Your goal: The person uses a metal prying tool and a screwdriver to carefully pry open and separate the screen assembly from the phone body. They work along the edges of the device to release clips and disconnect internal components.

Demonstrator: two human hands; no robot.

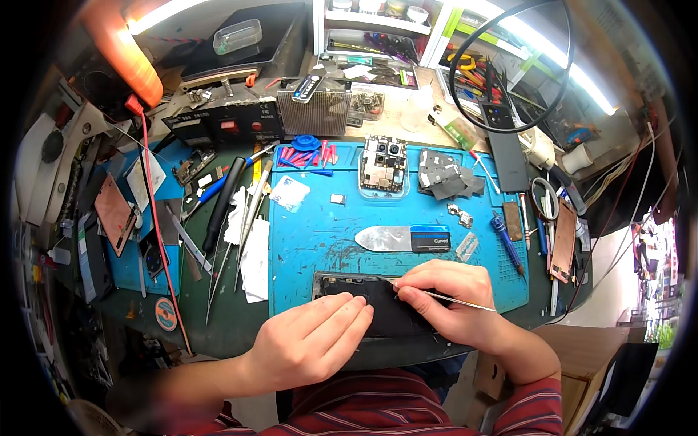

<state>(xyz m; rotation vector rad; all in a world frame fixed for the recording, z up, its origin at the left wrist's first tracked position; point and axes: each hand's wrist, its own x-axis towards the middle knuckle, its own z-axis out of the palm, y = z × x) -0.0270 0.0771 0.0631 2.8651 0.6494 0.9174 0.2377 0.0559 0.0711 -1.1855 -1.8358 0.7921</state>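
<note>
A black phone frame (378, 305) lies at the near edge of the blue mat, its long upper rim showing small parts at the left. My left hand (316, 338) rests across its left side, the fingers stretched out flat and side by side, gripping nothing visible. Pinched in my right hand (454, 298) is a slim pale metal tool (465, 302). Its tip meets the frame's upper rim, right of the middle; whether it is a pick or tweezers I cannot tell. Just beyond the frame lies a flat pointed blade (389, 238) with a blue and black handle.
Farther back on the blue mat (320, 232) stand a clear tray of phone circuit boards (384, 163) and a pile of dark sheets (447, 174). A blue pen-like screwdriver (507, 243) lies at the right. Tools and white tissue (254, 261) crowd the left. A black cable loop (454, 69) hangs overhead.
</note>
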